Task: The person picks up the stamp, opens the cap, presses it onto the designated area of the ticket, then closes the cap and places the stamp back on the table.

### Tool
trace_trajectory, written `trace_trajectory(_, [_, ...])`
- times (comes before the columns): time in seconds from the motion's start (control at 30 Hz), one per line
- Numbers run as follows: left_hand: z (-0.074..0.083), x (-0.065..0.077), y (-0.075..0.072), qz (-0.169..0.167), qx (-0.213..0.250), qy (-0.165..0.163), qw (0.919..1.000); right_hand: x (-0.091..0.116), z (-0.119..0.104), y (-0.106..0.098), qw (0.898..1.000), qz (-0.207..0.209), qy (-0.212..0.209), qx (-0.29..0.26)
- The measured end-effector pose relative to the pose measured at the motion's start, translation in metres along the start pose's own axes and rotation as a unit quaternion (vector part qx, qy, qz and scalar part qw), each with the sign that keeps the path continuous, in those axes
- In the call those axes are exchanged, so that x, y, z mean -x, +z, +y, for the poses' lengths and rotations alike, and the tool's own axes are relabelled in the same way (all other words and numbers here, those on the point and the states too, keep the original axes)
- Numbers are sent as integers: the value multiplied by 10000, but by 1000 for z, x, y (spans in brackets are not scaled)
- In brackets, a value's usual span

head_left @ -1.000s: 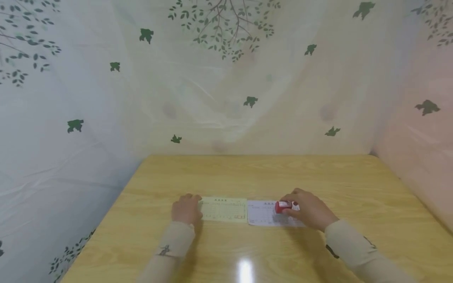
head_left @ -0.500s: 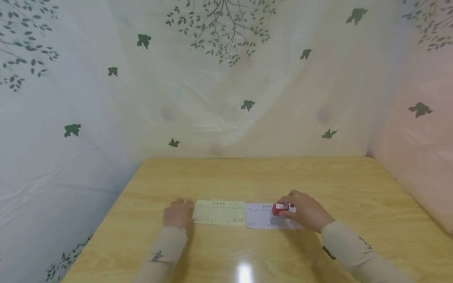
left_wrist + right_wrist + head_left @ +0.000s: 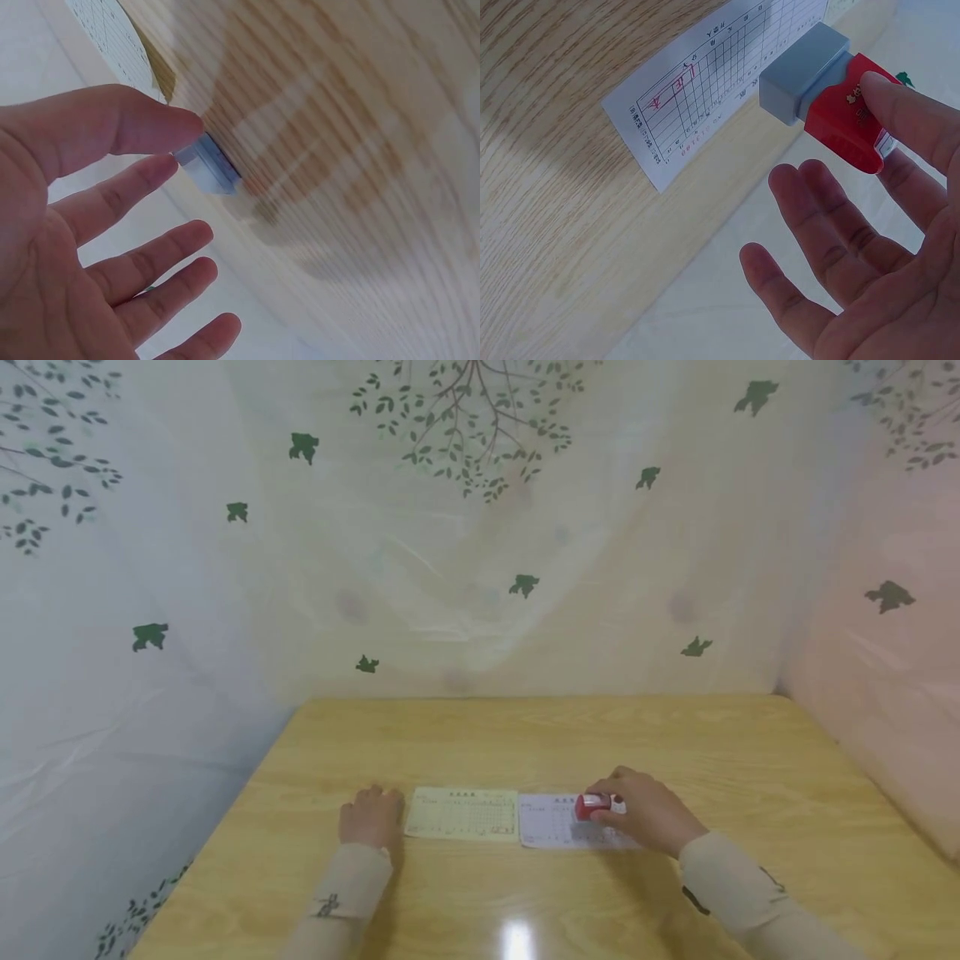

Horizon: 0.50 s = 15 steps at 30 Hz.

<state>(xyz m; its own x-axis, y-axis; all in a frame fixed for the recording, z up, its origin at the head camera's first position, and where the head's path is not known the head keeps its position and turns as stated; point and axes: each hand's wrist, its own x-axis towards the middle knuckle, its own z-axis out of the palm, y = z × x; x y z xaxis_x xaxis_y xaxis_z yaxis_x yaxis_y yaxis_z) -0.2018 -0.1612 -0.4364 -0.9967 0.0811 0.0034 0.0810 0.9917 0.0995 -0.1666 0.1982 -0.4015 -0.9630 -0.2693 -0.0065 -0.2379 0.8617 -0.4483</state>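
Observation:
My right hand (image 3: 651, 810) pinches a self-inking stamp (image 3: 836, 120) between thumb and index finger, the other fingers spread. The stamp has a red body and a grey block end, and is over a white printed form (image 3: 543, 822). Red print marks show near that form's end in the right wrist view. A yellow printed form (image 3: 461, 815) lies against its left edge. My left hand (image 3: 371, 818) is at the table just left of the yellow form. In the left wrist view its thumb and index tip pinch a small grey-blue plastic piece (image 3: 208, 166), apparently a cap; other fingers are loose.
The wooden table (image 3: 480, 743) reaches back to a pale curtain (image 3: 450, 543) printed with leaves and birds. More curtain hangs along its left and right sides. A light glare lies on the near table surface.
My left hand has drawn left, off the edge of the yellow form. The right hand still holds the stamp over the white form, with little movement; the head view has shifted slightly.

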Motion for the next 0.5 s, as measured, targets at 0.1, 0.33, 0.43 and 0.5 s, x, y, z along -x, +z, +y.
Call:
trace_trajectory(0.1, [-1,-2,-1,11,-103,31,9999,2,1,0,10000,49,-8,35])
trace_trajectory(0.33, [0,-3,-2,-80,-133,-139,9998,3,0,-2,9999,79,-29,102])
trace_trajectory(0.43, [-1,-1,-1,-109,-157,-197,9996,2,-3,-3,9999,26,4,116])
trace_trajectory(0.5, [-2,0,-1,-94,-154,-212,9996,1,-5,-3,9999,4,-27,127])
